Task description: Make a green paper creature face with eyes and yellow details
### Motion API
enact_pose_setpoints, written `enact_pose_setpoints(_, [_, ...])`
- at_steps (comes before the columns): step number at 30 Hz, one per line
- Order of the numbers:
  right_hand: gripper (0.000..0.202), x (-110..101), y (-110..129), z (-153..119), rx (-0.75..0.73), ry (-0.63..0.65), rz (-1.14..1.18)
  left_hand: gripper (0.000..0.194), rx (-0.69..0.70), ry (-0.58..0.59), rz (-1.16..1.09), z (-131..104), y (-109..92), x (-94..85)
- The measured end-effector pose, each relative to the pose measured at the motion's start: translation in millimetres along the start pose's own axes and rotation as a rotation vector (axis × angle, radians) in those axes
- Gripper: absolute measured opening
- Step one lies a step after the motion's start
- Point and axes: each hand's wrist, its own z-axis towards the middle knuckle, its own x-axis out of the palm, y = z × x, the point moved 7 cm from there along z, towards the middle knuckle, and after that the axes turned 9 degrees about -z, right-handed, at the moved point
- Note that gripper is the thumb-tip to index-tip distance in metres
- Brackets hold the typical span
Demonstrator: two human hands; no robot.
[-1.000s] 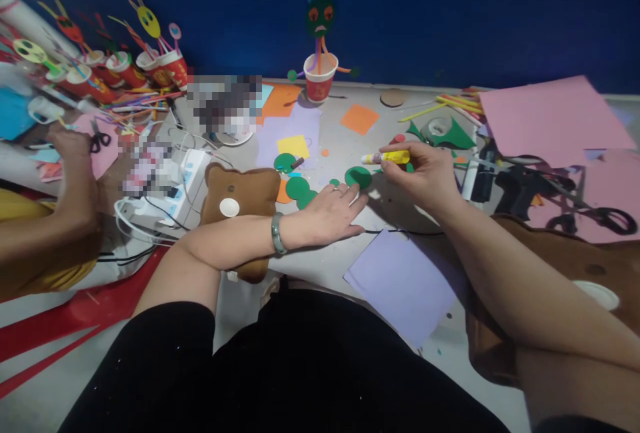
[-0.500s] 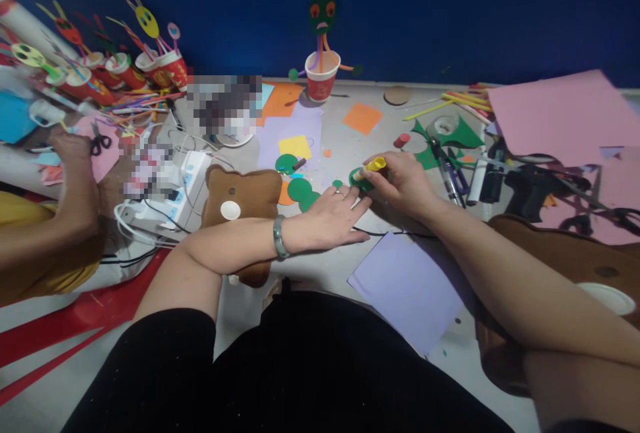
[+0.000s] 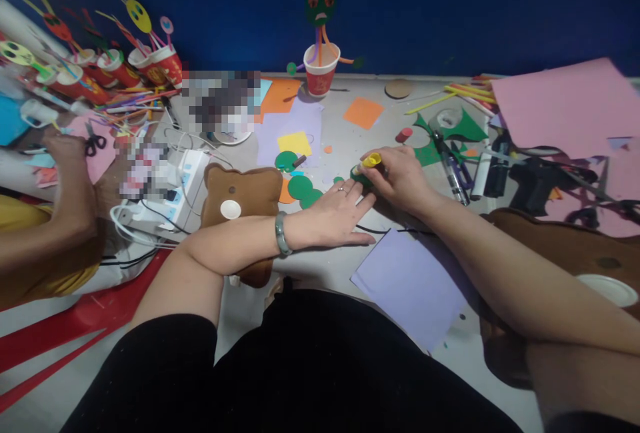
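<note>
My right hand (image 3: 400, 176) grips a yellow glue stick (image 3: 371, 160), its pale tip slanting down onto a small green paper piece (image 3: 361, 176). Flat on the table beside that piece, my left hand (image 3: 333, 213) has its fingers spread and its fingertips touching or very near the paper's edge. Part of the green piece is hidden by both hands. Green paper circles (image 3: 301, 188) lie just left of my left fingers, and another green circle (image 3: 286, 161) with a small dark stick on it is further back. A red cap (image 3: 404, 134) lies behind my right hand.
A paper-cup puppet (image 3: 321, 73) stands at the back wall. Purple sheets (image 3: 407, 286) lie close to me. Markers (image 3: 450, 173), a black glue gun (image 3: 537, 183) and pink paper (image 3: 560, 106) are at right. A power strip (image 3: 187, 183) and a co-worker's arm (image 3: 70, 200) are at left.
The glue stick and my right hand have shifted very slightly left over the green piece. My left hand stays flat. The view has tilted a little.
</note>
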Motion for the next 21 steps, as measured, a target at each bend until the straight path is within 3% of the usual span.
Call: enact_pose_setpoints(21, [0.018, -4.5, 2.1, 6.4, 0.029, 0.012, 0.066, 0.090, 0.031, 0.010, -0.024, -2.3, 0.7, -6.7])
